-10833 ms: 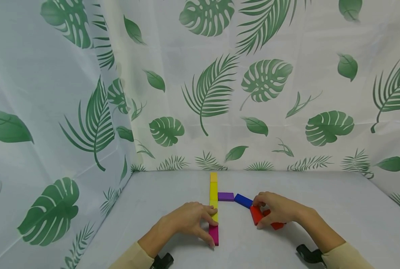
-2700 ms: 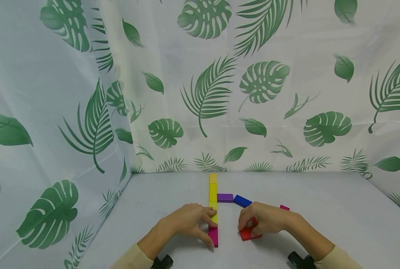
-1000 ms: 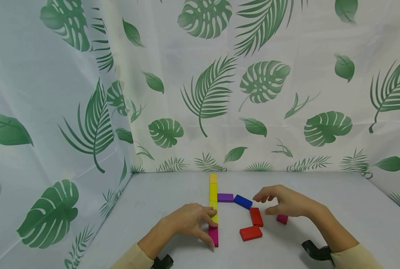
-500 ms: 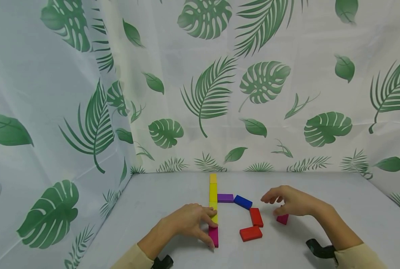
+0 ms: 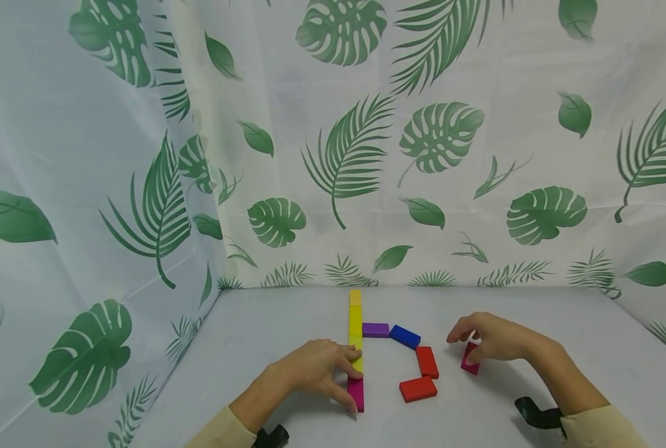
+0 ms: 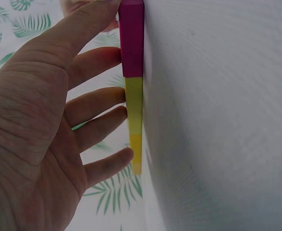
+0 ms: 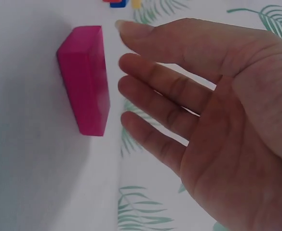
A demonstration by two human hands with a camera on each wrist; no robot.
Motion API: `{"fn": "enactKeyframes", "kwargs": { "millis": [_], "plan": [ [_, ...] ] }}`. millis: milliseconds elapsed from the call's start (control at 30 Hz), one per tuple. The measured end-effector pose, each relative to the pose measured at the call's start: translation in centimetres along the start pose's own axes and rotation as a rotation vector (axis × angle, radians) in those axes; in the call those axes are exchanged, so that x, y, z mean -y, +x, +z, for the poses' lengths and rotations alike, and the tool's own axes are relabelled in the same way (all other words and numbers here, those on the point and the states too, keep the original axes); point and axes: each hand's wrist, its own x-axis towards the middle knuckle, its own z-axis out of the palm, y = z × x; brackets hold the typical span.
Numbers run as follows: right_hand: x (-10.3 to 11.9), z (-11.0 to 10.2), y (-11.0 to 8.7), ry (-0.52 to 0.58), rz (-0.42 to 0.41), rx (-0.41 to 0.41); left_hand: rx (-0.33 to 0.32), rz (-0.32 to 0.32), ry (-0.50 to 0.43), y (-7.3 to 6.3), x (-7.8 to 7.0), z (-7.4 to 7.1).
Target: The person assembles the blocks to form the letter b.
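My left hand rests along a straight column of blocks. Its extended fingertips touch the yellow blocks and its thumb is at the magenta block nearest me. In the left wrist view, the fingers lie against the column's side without wrapping round it. Over a separate magenta block hovers my right hand, its thumb and fingers spread. The right wrist view shows this block lying on the table, a gap between it and the fingertips.
From the column a purple block, a blue block and a red block curve rightward. A second red block bends back toward the column. Leaf-patterned cloth hangs behind the white table.
The second red block went from the right to below the first red one, and the right hand released it. The right hand then moved right over the magenta block. The left hand stayed put.
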Motion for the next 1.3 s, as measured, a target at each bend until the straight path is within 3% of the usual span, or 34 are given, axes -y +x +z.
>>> {"fn": "enactKeyframes", "kwargs": {
  "millis": [233,633,967,1300],
  "plan": [
    [-0.3,0.1,-0.1,-0.027,0.098,0.019,0.001,0.001,0.016,0.1,-0.1,-0.2],
    [-0.4,0.6,0.2,-0.053,0.103,0.032,0.004,-0.003,0.012,0.1,0.0,-0.2],
    [-0.5,0.6,0.5,-0.031,0.009,0.015,0.003,0.005,0.007,0.0,-0.1,-0.2],
    [2.5,1.0,1.3,0.052,-0.130,-0.111,-0.001,0.004,-0.003,0.0,0.0,-0.1]
  ]
}}
